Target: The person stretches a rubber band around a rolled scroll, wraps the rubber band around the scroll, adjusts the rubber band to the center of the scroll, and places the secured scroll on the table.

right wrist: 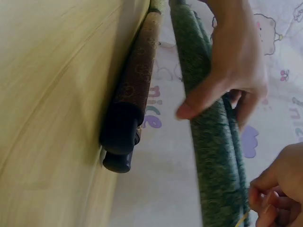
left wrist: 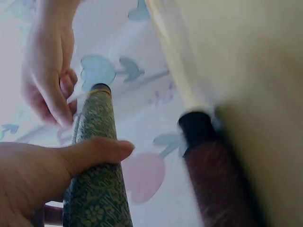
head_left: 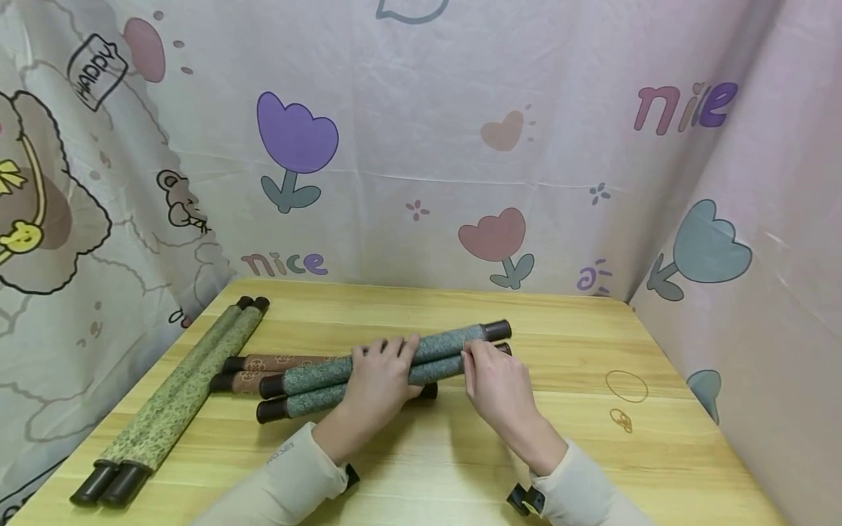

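A green patterned scroll (head_left: 316,376) with dark end knobs, rolled into two parallel rods, is held above the table. My left hand (head_left: 381,376) grips it around the middle, its thumb across one rod in the left wrist view. Near the scroll's right end, my right hand (head_left: 501,383) pinches a thin yellow rubber band (left wrist: 100,91), which crosses the rod by the dark knob. Fingers hide part of the band. Behind and below lies a brown scroll (head_left: 253,381) with a gold pattern, partly covered by the green one.
A yellow-green floral scroll (head_left: 187,380) with dark knobs lies slantwise along the table's left side. On the right are a loose rubber band (head_left: 647,391) and a small clump of rubber bands (head_left: 622,421). A printed curtain (head_left: 408,131) surrounds the wooden table (head_left: 559,453).
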A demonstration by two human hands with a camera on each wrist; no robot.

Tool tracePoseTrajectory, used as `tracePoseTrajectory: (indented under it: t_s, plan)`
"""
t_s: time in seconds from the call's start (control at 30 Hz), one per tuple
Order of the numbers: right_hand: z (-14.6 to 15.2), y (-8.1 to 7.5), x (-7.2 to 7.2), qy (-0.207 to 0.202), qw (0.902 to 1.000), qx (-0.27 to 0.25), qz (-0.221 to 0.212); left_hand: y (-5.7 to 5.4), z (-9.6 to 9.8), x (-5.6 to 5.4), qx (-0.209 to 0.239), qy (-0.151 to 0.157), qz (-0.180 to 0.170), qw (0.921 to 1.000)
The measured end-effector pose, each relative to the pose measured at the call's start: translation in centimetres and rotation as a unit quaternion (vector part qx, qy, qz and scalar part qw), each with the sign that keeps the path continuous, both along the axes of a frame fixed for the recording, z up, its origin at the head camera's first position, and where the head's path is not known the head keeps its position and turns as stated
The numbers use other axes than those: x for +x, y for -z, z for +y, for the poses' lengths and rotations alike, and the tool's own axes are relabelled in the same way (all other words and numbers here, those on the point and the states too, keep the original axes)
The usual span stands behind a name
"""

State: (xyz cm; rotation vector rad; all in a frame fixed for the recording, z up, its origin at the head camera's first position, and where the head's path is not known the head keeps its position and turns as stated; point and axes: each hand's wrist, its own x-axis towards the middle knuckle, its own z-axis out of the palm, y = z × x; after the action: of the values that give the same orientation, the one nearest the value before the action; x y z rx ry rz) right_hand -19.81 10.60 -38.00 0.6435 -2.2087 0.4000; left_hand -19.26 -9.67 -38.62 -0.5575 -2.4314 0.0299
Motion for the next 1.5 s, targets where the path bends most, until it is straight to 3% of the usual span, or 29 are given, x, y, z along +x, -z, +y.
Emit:
tracePoseTrajectory:
  t_s: [0.2, 0.37, 0.53, 0.67, 0.77, 0.97, 1.23, 1.33, 1.5]
  plan:
    - [0.5, -0.8, 0.1, -0.004, 0.9989, -0.033, 0.032, -1.4, -1.4, -0.7, 0.040, 0.004, 0.034, 0.9986]
    - [1.5, -1.2, -0.3, -0.019, 0.9949, -0.093, 0.034, -2.1, -2.2, -1.3, 0.091, 0.022, 0.059, 0.9939]
    - [1.9, -0.9, -1.0, -0.061, 0.9814, -0.181, 0.015, -2.5, -2.5, -1.5, 0.141, 0.054, 0.063, 0.9864]
    - [1.3, -0.5, -1.1, -0.102, 0.9689, -0.225, -0.005, -2.5, -2.6, -1.5, 0.150, 0.051, 0.053, 0.9859]
    - [0.8, -0.2, -0.8, -0.112, 0.9718, -0.208, 0.008, -2.4, -2.5, -1.5, 0.141, 0.039, 0.033, 0.9887]
    - [0.8, -0.5, -0.2, -0.088, 0.9837, -0.134, 0.081, -2.2, -2.3, -1.7, 0.111, 0.013, -0.018, 0.9936]
    - [3.1, -2.1, -0.9, -0.090, 0.9830, -0.092, 0.131, -2.7, -2.6, -1.9, 0.089, 0.001, -0.049, 0.9949]
    - [4.2, -2.4, -1.3, -0.086, 0.9858, -0.068, 0.127, -2.8, -2.6, -1.8, 0.073, -0.002, -0.067, 0.9951]
    - [5.6, -2.3, -1.7, -0.096, 0.9930, -0.009, 0.067, -2.4, -2.6, -1.6, 0.052, -0.004, -0.102, 0.9934]
